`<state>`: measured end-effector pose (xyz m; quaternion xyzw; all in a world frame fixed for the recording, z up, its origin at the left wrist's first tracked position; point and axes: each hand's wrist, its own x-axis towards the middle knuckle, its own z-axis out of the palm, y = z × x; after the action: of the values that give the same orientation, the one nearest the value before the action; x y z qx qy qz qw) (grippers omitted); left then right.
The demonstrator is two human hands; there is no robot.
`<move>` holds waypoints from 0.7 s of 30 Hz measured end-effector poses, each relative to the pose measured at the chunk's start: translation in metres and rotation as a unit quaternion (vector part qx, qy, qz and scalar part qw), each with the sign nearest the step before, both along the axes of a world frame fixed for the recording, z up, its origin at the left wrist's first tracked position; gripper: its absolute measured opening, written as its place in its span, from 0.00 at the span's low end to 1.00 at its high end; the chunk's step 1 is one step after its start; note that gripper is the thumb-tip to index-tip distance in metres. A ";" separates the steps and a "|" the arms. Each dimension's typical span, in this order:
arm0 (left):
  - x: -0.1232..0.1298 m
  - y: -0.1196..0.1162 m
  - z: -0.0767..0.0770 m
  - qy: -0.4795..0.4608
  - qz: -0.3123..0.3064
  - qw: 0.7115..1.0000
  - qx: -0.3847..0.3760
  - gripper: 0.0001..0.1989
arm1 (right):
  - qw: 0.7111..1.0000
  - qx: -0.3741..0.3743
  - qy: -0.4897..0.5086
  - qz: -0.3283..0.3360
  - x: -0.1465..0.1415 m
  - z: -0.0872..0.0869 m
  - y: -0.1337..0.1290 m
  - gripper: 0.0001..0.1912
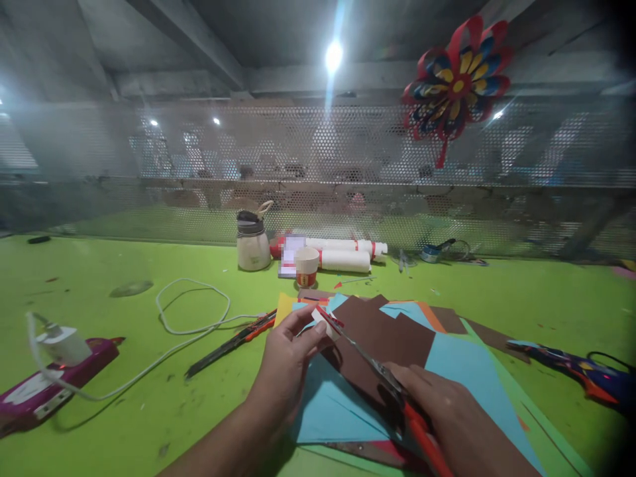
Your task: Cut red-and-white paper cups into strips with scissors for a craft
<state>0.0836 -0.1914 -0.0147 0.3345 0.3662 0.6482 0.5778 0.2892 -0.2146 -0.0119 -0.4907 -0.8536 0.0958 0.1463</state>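
Observation:
My left hand pinches a small white and red piece of paper between thumb and fingers. In my right hand are scissors with red-orange handles. Their blades point up and left and meet the small piece; whether the blades are apart there is hard to see. Beneath both hands lies a loose stack of coloured sheets, with a brown sheet over light blue paper. Green, orange and yellow edges stick out around it.
A paper cup, a bottle and white rolls stand or lie behind the stack. To the left are a utility knife, a white cable and a purple power strip. A dark blue and orange tool lies right.

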 end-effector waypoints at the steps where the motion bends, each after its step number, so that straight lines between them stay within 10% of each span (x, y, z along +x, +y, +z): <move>1: 0.000 0.000 -0.001 0.000 0.001 1.000 0.000 0.17 | 1.000 0.001 0.000 0.002 -0.001 0.000 0.000 0.20; 21: -0.008 0.007 -0.005 -0.076 -0.076 0.993 -0.046 0.15 | 0.999 0.029 -0.025 -0.009 0.003 -0.006 0.001 0.13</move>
<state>0.0752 -0.1846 -0.0194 0.2841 0.3245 0.6086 0.6661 0.2917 -0.2135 -0.0182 -0.4958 -0.8551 0.0575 0.1402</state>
